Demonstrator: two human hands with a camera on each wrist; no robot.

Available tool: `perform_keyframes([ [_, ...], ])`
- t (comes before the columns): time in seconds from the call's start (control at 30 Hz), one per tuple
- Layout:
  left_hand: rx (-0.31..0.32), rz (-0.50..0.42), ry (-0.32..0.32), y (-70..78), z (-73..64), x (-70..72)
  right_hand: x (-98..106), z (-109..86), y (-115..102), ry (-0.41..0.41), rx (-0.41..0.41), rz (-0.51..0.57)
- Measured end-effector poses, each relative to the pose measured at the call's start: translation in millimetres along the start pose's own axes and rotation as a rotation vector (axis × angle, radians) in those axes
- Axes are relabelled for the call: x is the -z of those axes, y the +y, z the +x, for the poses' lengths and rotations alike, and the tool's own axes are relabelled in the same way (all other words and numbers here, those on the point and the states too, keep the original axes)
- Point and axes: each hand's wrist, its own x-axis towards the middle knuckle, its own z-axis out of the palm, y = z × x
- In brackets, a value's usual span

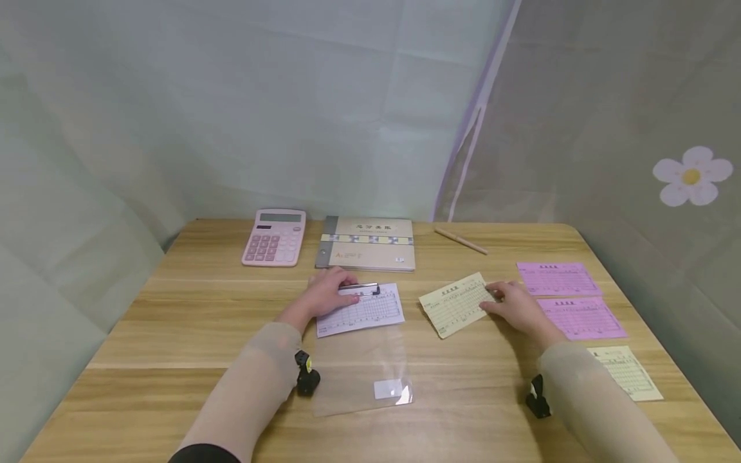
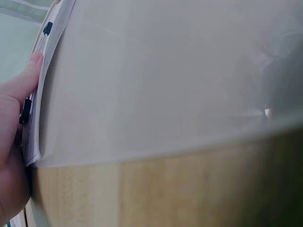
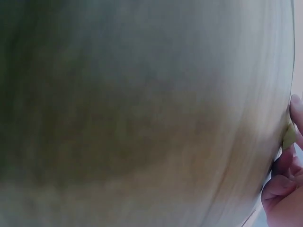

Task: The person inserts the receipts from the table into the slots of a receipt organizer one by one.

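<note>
My left hand (image 1: 327,292) grips the metal clip (image 1: 360,289) at the top of a clear clipboard (image 1: 359,370). Its thumb lies by the clip in the left wrist view. Under the clip is a pale lilac printed form (image 1: 376,312), partly covered by my fingers. To the right, a yellow printed form (image 1: 454,305) lies at a slant, its left edge bent. My right hand (image 1: 515,307) pinches that form's right edge between thumb and fingers. Only a small yellow corner (image 3: 289,137) of it shows in the right wrist view.
Two pink forms (image 1: 558,278) and another yellow form (image 1: 628,372) lie along the table's right side, the latter partly behind my right sleeve. At the back are a pink calculator (image 1: 274,238), an account book (image 1: 367,257) and a beige pen (image 1: 461,241). Curtains surround the wooden table (image 1: 191,341).
</note>
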Motion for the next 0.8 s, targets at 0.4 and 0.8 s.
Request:
perform_keyframes([
  [0.4, -0.003, -0.007, 0.000, -2.8, 0.8, -1.8, -1.6, -2.0, -4.4, 0.092, -0.010, 0.205],
  [0.8, -0.010, -0.001, 0.001, -2.9, 1.3, -1.8, -1.9, -2.5, -3.9, 0.091, -0.060, 0.250],
])
